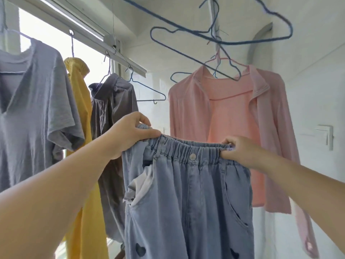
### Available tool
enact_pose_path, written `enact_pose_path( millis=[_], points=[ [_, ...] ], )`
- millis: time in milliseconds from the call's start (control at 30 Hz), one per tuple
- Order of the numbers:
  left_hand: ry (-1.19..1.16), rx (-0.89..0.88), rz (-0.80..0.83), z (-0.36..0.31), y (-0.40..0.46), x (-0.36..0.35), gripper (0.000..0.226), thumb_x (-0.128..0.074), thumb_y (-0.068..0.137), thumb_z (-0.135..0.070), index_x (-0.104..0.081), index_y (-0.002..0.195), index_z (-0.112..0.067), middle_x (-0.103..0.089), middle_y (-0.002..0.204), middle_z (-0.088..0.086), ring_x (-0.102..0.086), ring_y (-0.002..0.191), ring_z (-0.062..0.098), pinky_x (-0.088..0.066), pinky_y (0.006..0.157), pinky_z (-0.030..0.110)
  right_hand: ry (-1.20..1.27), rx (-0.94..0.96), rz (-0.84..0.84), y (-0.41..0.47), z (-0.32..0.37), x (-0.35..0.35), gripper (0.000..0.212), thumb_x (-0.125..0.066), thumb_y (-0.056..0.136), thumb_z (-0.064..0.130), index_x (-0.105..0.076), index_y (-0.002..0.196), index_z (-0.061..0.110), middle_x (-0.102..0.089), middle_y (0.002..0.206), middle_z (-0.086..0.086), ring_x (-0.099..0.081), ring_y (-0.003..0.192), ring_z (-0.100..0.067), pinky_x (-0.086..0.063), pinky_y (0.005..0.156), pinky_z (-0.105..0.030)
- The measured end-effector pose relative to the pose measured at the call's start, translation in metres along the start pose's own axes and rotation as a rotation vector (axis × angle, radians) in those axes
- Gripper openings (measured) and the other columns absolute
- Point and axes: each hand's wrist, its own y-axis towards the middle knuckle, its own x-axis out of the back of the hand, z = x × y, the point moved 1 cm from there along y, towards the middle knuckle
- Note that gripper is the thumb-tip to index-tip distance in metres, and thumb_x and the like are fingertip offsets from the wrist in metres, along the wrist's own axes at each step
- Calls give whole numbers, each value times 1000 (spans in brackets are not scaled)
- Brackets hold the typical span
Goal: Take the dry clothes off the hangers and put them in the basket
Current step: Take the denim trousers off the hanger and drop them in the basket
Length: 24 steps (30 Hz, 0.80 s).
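Note:
A pair of light blue denim trousers [188, 193] with an elastic waistband, a metal button and heart patches hangs in front of me, off any hanger. My left hand [130, 133] grips the waistband's left end. My right hand [240, 150] pinches its right end. Behind them a pink shirt [233, 116] hangs on a pink hanger. On the rail at left hang a grey-blue T-shirt [35, 101], a yellow garment [82, 101] and a dark grey blouse [113, 103]. No basket is in view.
Several bare blue wire hangers [220, 37] dangle overhead, and another one [149, 90] hangs on the metal drying rail [89, 36] by the bright window. White walls close the space at the back and right, with a wall switch [325, 135].

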Motion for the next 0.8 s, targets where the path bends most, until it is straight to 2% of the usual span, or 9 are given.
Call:
enact_pose_path(
  millis=[133,233,367,533,633,700,800],
  points=[
    [16,139,185,10,-16,14,56,-81,51,-30,-61,100,-11,-68,92,14,-68,83,27,-58,76,40,259,-44,-74,6,-1,-6,21,-74,75,15,-59,89,19,-64,86,-2,-61,78,-17,-51,73,-32],
    [123,213,287,22,-21,23,49,-82,51,-26,-67,95,-7,-73,90,13,-70,83,27,-57,80,39,351,-63,-31,8,3,-13,20,-77,73,11,-65,90,11,-70,88,-9,-67,81,-24,-55,81,-38],
    [283,263,277,43,-22,36,31,-85,61,-20,-70,85,-6,-74,81,9,-71,81,26,-57,81,40,391,-88,18,8,13,-25,20,-76,75,10,-68,92,5,-71,90,-15,-68,82,-27,-55,83,-41],
    [341,250,225,69,-24,54,17,-79,72,-18,-69,82,-8,-73,83,8,-68,83,25,-55,80,36,415,-153,114,7,25,-46,20,-76,72,6,-69,90,3,-72,89,-16,-69,86,-31,-53,88,-45],
    [339,237,224,88,-30,60,14,-74,77,-18,-65,83,-9,-69,85,9,-65,88,28,-53,80,39,370,-186,175,4,29,-56,20,-77,71,7,-69,88,1,-73,90,-16,-69,90,-33,-53,89,-45],
    [319,258,236,101,-36,64,14,-72,79,-19,-63,86,-11,-68,91,12,-63,92,30,-51,88,45,349,-196,181,1,30,-66,18,-77,73,11,-70,88,3,-73,88,-14,-69,89,-31,-53,90,-43],
    [193,321,243,118,-44,65,11,-71,81,-19,-63,88,-16,-68,95,12,-64,95,31,-51,91,49,329,-184,164,-4,33,-78,15,-74,78,16,-67,90,10,-72,89,-9,-68,87,-27,-52,89,-41]
  ],
)
